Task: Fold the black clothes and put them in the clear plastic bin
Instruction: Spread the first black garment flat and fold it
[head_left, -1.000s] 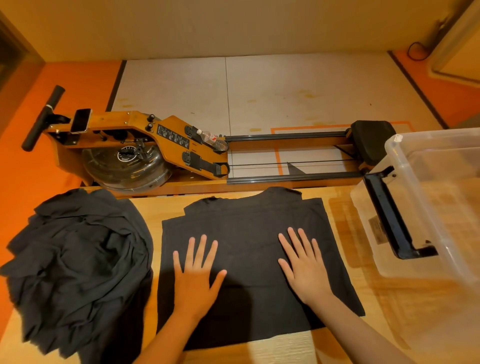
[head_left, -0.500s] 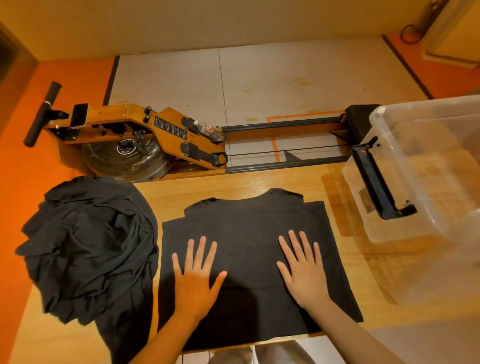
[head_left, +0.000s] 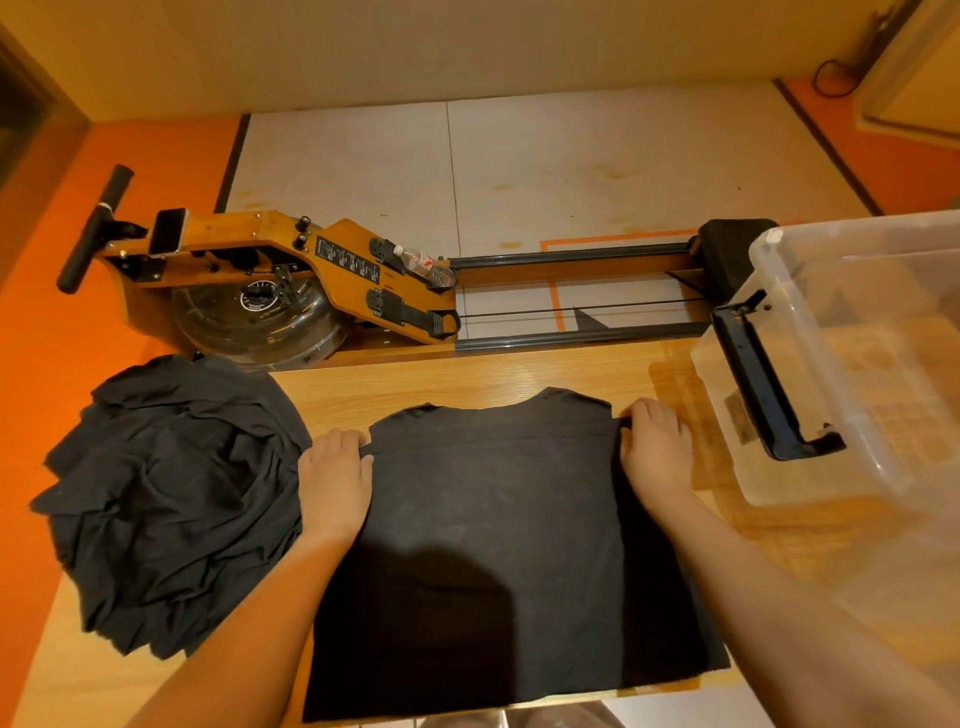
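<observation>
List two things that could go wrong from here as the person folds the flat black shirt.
1. The black shirt reaches the near edge of the table. If the left hand and right hand, which pinch its top corners, fold it toward the body, it may slide off.
2. The pile of black clothes overhangs the table's left edge, right beside the left hand. A nudge could tip it off.

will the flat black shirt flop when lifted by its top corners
Likely floppy: the black shirt lies thin and flat, and the pile beside it is crumpled. Probably light; it should drape from where the left hand and right hand grip it.
</observation>
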